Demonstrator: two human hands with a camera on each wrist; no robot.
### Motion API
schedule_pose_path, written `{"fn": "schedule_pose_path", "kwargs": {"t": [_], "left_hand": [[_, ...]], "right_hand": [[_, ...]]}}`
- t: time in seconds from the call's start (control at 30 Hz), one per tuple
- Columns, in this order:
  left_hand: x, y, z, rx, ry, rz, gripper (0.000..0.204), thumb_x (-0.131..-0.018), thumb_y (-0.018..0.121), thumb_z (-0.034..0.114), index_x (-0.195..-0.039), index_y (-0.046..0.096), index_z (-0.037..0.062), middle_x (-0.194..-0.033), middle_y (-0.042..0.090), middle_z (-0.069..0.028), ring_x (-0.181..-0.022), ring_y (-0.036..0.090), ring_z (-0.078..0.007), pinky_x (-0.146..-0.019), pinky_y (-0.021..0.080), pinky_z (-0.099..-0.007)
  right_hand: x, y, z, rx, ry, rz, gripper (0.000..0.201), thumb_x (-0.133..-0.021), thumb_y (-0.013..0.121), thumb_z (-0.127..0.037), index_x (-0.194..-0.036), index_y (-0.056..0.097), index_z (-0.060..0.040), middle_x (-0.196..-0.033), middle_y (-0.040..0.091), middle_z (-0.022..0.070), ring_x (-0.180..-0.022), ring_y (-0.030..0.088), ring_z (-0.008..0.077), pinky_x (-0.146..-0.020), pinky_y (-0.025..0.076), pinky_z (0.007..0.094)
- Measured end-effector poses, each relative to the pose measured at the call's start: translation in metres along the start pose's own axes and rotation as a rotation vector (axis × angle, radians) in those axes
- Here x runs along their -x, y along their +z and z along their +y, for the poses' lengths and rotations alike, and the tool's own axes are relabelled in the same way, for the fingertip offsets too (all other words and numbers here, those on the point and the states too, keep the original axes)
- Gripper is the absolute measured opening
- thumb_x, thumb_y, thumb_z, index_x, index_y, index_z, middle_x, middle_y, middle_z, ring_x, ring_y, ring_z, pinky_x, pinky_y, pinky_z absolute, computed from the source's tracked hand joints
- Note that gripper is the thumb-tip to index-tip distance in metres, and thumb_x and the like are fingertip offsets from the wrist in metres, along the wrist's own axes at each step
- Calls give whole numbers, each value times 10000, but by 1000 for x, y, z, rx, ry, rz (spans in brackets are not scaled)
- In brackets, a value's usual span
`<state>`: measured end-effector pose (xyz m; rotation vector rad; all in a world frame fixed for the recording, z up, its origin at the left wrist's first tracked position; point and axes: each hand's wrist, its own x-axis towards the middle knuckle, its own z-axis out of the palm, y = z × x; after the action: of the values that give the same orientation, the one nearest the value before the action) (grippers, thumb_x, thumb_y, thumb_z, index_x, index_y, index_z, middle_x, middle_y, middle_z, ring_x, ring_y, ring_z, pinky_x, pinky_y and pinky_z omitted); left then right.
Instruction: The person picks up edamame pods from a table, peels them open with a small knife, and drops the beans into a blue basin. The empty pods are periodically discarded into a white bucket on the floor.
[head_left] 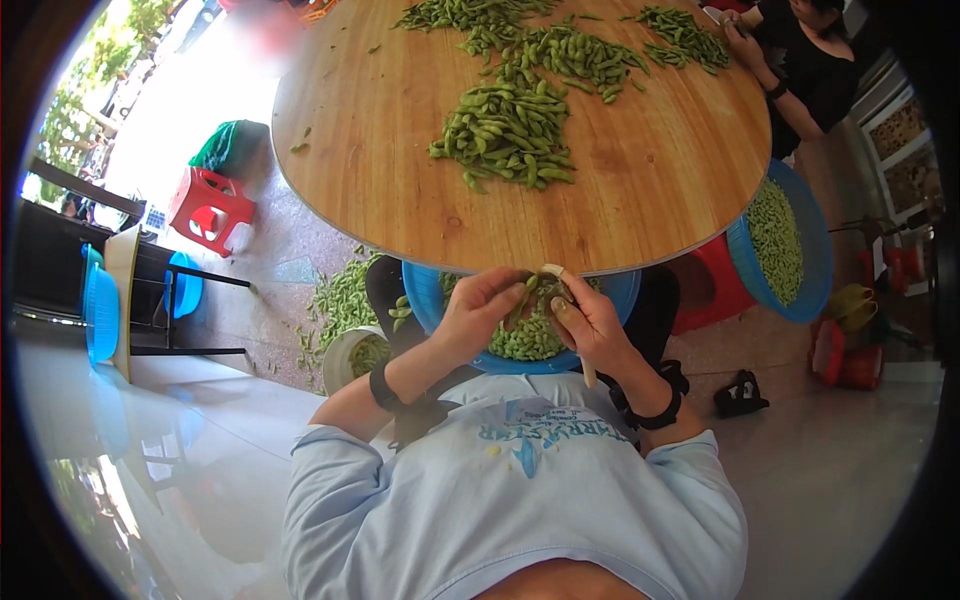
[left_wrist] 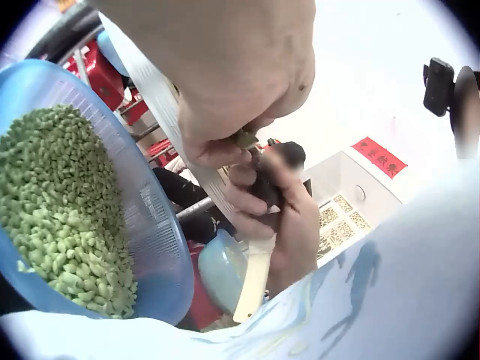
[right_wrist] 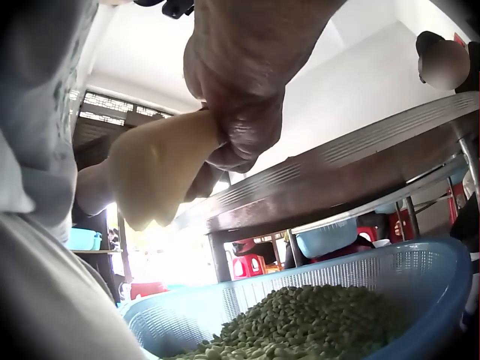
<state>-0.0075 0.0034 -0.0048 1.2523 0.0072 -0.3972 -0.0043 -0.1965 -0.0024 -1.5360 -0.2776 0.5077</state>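
Note:
In the head view my left hand (head_left: 478, 308) pinches a green soybean pod (head_left: 528, 284) between thumb and fingers, above a blue basket (head_left: 422, 312) of shelled beans (head_left: 522, 342). My right hand (head_left: 596, 325) is close against the left, thumb and fingers bent inward at the pod. From its lower side sticks out a pale, handle-like strip (head_left: 590, 374), flat in the left wrist view and wavy-ended in the right wrist view. The right hand grips this strip; I cannot tell what it is. In the left wrist view, dark patches show around the right fingertips.
Piles of soybean pods (head_left: 508, 132) lie on the round wooden table (head_left: 640, 190) ahead. Another blue basket of beans (head_left: 775, 240) stands at the right, near a seated person (head_left: 800, 65). Pods (head_left: 340, 300) and a pale bucket (head_left: 345, 362) are on the floor. A red stool (head_left: 212, 212) stands left.

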Motion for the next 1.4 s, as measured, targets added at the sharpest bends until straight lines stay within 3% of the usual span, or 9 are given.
{"fn": "schedule_pose_path", "kwargs": {"t": [0.3, 0.47, 0.53, 0.6, 0.7, 0.8, 1.13, 1.3, 1.4], "left_hand": [[2, 3, 3, -189, 1, -15, 182, -922, 526, 61, -1041, 605, -51, -814, 585, -31, -680, 520, -66, -593, 415, -207], [1, -2, -7, -449, 308, -50, 176, -888, 556, 20, -1034, 609, -63, -848, 584, -45, -683, 553, -88, -582, 439, -209], [3, -1, 4, -202, 60, -33, 138, -875, 580, -2, -990, 631, -59, -691, 553, -20, -630, 545, -88, -531, 422, -213], [2, -1, 7, -122, 15, -21, 133, -865, 587, -10, -978, 635, -60, -701, 570, -34, -610, 548, -99, -514, 420, -219], [3, -3, 5, 18, -32, -1, 127, -845, 600, -27, -961, 639, -61, -724, 599, -57, -574, 547, -114, -488, 412, -226], [1, 0, 4, 94, -51, 20, 126, -831, 609, -38, -952, 639, -60, -740, 615, -67, -556, 543, -120, -476, 403, -226], [0, 3, -6, 165, -9, 84, 161, -823, 615, -26, -980, 646, -49, -763, 630, -55, -580, 547, -105, -487, 407, -216], [-4, 3, -5, 178, -5, 94, 129, -817, 619, -27, -943, 642, -47, -749, 622, -49, -569, 531, -104, -489, 399, -223], [-5, 0, 1, 257, -84, 60, 125, -818, 611, -22, -939, 632, -45, -727, 606, -48, -554, 513, -103, -470, 368, -223]], "right_hand": [[-14, 15, 33, 331, -459, 213, 417, -857, 601, -34, -1245, 481, 58, -924, 619, 149, -762, 603, 184, -721, 483, 274], [-13, 11, 16, 321, -342, 136, 422, -853, 604, -34, -1245, 479, 59, -898, 617, 143, -762, 605, 201, -698, 482, 285], [-11, 11, 12, 307, -348, 103, 419, -868, 591, -46, -1255, 469, 59, -891, 616, 125, -766, 603, 190, -690, 480, 284], [-6, 10, 9, 42, -129, -36, 430, -940, 503, -109, -1333, 407, 35, -798, 577, 61, -650, 554, 128, -596, 452, 240], [1, 5, 10, -238, -59, -186, 453, -996, 400, -179, -1403, 324, 7, -713, 495, 0, -542, 451, 61, -494, 382, 191], [1, 8, 9, -269, -96, -181, 467, -1012, 363, -207, -1427, 285, -6, -664, 437, -18, -492, 370, 37, -439, 321, 169], [2, 7, 9, -236, -139, -174, 441, -1003, 385, -153, -1411, 317, 1, -677, 447, -19, -501, 382, 44, -457, 334, 168], [0, 20, 16, -76, -284, 62, 360, -967, 426, -42, -1321, 464, 5, -700, 492, -17, -503, 384, 38, -465, 329, 164], [-2, 12, 10, -184, -183, 7, 341, -952, 446, -14, -1289, 498, 11, -743, 526, -12, -545, 435, 40, -483, 362, 168]]}}
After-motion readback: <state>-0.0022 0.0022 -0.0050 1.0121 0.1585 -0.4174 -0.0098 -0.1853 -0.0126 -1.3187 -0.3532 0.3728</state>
